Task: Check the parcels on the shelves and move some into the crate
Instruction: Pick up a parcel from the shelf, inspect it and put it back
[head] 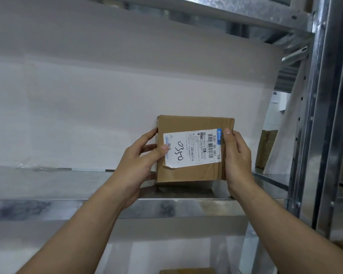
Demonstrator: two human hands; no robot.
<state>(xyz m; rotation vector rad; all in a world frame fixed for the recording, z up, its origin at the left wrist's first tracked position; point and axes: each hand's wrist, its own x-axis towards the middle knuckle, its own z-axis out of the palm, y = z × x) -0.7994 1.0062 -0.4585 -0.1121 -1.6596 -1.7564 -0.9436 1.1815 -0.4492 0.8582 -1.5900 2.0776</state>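
A small brown cardboard parcel (188, 123) stands upright on the metal shelf (48, 186), its face turned toward me. A white shipping label (192, 149) with a barcode and handwritten digits covers its middle. My left hand (139, 163) grips the parcel's left edge, thumb on the label's corner. Around the parcel's right edge wraps my right hand (237, 155), thumb on the front by the label's blue strip. The parcel's bottom edge rests on or just above the shelf. No crate is in view.
A white back panel (107, 95) closes the bay behind the parcel. A steel upright (322, 115) stands at right, with another brown parcel (265, 149) in the neighbouring bay. A further box top (188, 270) shows on the shelf below. Another shelf (206, 8) runs overhead.
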